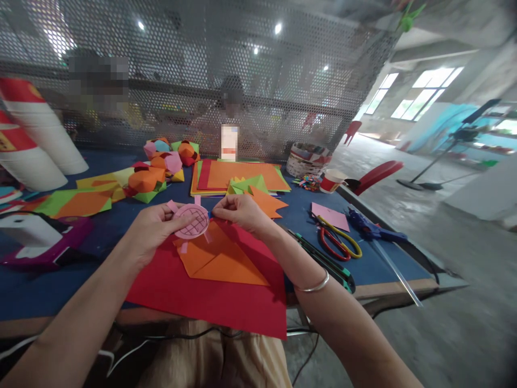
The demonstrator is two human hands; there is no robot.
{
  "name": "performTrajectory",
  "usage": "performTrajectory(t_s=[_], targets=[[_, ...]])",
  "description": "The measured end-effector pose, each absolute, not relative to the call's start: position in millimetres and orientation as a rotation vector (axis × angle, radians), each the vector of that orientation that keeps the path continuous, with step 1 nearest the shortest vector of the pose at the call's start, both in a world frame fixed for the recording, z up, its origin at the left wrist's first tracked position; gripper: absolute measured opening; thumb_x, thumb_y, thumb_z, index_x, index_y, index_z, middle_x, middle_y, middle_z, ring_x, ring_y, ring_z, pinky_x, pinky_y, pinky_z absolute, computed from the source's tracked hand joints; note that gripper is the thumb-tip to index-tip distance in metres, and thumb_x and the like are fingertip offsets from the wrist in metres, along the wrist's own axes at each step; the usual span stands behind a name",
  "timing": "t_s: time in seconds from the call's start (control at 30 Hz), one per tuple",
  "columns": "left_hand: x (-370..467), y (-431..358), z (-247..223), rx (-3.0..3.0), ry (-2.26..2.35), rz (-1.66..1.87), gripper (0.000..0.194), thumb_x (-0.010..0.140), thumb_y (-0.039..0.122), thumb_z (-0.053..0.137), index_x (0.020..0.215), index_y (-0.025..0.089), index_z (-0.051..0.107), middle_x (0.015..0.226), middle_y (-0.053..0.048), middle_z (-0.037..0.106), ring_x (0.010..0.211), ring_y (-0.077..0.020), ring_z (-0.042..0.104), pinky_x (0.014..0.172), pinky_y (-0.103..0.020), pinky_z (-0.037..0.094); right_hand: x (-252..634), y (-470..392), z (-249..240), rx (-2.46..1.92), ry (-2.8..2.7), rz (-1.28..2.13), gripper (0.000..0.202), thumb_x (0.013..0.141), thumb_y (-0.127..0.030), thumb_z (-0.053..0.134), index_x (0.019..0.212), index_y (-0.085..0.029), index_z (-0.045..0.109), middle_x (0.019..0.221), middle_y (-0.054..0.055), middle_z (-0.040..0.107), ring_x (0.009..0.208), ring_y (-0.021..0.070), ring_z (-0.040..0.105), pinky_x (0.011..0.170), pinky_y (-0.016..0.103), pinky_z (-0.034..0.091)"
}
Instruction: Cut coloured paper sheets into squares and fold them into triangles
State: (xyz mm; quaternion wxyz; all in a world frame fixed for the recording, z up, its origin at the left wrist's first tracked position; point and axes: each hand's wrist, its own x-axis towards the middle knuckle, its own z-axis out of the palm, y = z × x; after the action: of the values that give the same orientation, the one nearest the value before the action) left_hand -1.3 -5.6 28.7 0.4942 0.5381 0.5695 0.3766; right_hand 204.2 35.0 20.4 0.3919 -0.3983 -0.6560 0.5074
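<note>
Head view: the left hand (152, 229) pinches the disc (198, 223), seemingly steadying it, at 11 o'clock of the folded orange sheet (224, 269); the right hand (243, 213), grip narrow, holds a blue bit (210, 214) at 3 o'clock.

Blue table (22, 302) w/ stacks of red-&-white cups (48, 129) at far L. Gray perforated screen (266, 59) behind it; blurred ppl (231, 97) beyond. Back R corner: round basket (309, 157), paper cup (331, 183) nearby. R bkgd: red chairs (377, 175), dark stand w/ round base (466, 132), bright windows (420, 99), concrete floor (464, 258).
</note>
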Motion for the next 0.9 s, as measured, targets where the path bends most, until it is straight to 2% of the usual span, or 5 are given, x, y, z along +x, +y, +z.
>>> performTrajectory(t_s=[0.4, 0.5, 0.6, 0.67, 0.9], targets=[[0, -7, 31, 1.240, 1.364, 0.980, 0.031, 0.096, 0.036, 0.068, 0.120, 0.016, 0.064, 0.122, -0.008, 0.067, 0.105, -0.0210, 0.067, 0.090, -0.043, 0.059, 207, 37, 20, -1.065, -1.697, 1.308, 0.016, 0.088, -0.016, 0.075, 0.076, -0.014, 0.065, 0.067, -0.004, 0.063, 0.060, 0.0080, 0.059, 0.060, 0.021, 0.048], [2, -7, 32, 1.192, 1.328, 1.072, 0.032, 0.096, 0.033, 0.068, 0.123, 0.017, 0.063, 0.122, -0.008, 0.067, 0.104, -0.0206, 0.068, 0.088, -0.042, 0.060, 207, 38, 17, -1.080, -1.716, 1.327, 0.013, 0.094, -0.026, 0.073, 0.093, -0.014, 0.068, 0.085, 0.000, 0.069, 0.071, 0.0116, 0.065, 0.067, 0.026, 0.056], [4, -8, 33, 1.137, 1.294, 1.145, 0.035, 0.095, 0.027, 0.069, 0.128, 0.017, 0.060, 0.122, -0.007, 0.066, 0.100, -0.0193, 0.068, 0.084, -0.038, 0.061, 208, 40, 14, -1.097, -1.710, 1.336, 0.028, 0.100, -0.036, 0.067, 0.119, -0.017, 0.065, 0.114, 0.006, 0.069, 0.093, 0.0184, 0.069, 0.079, 0.037, 0.061], [5, -9, 34, 1.110, 1.283, 1.142, 0.033, 0.095, 0.024, 0.069, 0.126, 0.017, 0.060, 0.120, -0.006, 0.067, 0.097, -0.0180, 0.068, 0.081, -0.036, 0.061, 208, 42, 12, -1.102, -1.702, 1.346, 0.034, 0.101, -0.038, 0.066, 0.128, -0.018, 0.063, 0.125, 0.009, 0.066, 0.103, 0.0220, 0.068, 0.086, 0.042, 0.060], [0, -9, 30, 1.035, 1.321, 1.058, 0.033, 0.097, 0.037, 0.067, 0.123, 0.017, 0.063, 0.123, -0.008, 0.066, 0.105, -0.0209, 0.067, 0.089, -0.042, 0.059, 204, 40, 8, -1.133, -1.703, 1.399, 0.035, 0.100, -0.039, 0.066, 0.129, -0.018, 0.062, 0.128, 0.009, 0.065, 0.106, 0.0232, 0.068, 0.090, 0.044, 0.059]])
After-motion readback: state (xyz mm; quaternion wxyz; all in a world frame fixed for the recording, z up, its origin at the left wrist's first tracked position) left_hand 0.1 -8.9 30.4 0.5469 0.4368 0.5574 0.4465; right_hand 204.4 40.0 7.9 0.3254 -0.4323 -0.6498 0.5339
